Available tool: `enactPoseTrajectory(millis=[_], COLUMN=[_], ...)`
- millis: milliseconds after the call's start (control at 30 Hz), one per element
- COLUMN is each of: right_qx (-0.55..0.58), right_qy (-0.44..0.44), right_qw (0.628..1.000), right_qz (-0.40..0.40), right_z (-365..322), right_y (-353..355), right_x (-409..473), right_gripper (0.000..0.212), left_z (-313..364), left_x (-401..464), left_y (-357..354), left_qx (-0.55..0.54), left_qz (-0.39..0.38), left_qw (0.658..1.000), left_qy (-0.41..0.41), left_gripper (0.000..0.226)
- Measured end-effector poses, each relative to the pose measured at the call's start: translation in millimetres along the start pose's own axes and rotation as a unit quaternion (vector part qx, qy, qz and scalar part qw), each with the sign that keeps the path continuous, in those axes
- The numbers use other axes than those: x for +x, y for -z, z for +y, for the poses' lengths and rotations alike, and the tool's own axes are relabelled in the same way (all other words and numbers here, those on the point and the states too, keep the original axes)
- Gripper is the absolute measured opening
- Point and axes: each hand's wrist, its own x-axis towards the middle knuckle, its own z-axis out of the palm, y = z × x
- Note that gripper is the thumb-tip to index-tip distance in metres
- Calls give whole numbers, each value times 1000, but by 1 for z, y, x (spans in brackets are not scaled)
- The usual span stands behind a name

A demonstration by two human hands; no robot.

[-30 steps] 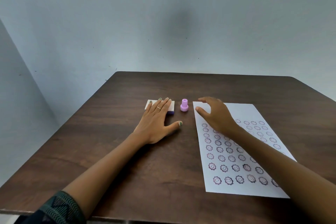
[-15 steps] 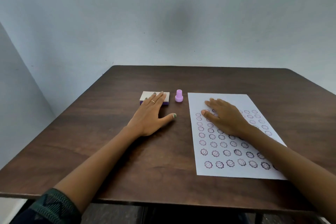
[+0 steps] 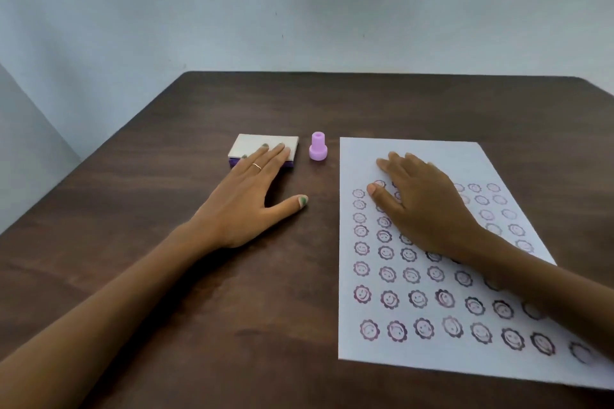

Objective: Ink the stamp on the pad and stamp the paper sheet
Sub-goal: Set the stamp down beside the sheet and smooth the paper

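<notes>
A small pink stamp (image 3: 318,151) stands upright on the dark wooden table (image 3: 166,276), untouched, between the ink pad and the paper. The ink pad (image 3: 252,146) has a pale closed lid over a purple base. My left hand (image 3: 252,202) lies flat on the table with its fingertips resting on the pad's lid. The white paper sheet (image 3: 432,359) lies to the right, covered with several rows of purple smiley-flower prints. My right hand (image 3: 422,206) lies flat, palm down, on the sheet's upper half, hiding some prints.
A plain pale wall rises behind the table's far edge (image 3: 365,74). The table's left edge runs diagonally toward me. Bare wood shows between the pad and the far edge and in front of my left forearm.
My right hand, which hovered curled near the stamp a second ago, has drawn back and now lies flat on the paper. My left hand stays on the pad. The view has tilted down a little.
</notes>
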Motion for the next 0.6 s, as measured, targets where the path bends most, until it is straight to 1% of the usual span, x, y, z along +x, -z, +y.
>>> enactPoseTrajectory(millis=[200, 433, 600], right_qx=[11, 46, 39], right_qy=[-11, -24, -40], right_qw=[1000, 998, 995], right_qz=[-19, -42, -85], right_z=[1, -5, -9], right_y=[-3, 5, 13], right_x=[1, -1, 0], right_gripper=[68, 63, 61], left_z=[4, 9, 13], left_x=[-1, -2, 1], left_y=[4, 12, 21], left_qx=[0, -21, -35], left_qz=[-2, -26, -54], left_qw=[1000, 999, 998], left_qy=[-5, 8, 26], left_gripper=[85, 81, 82])
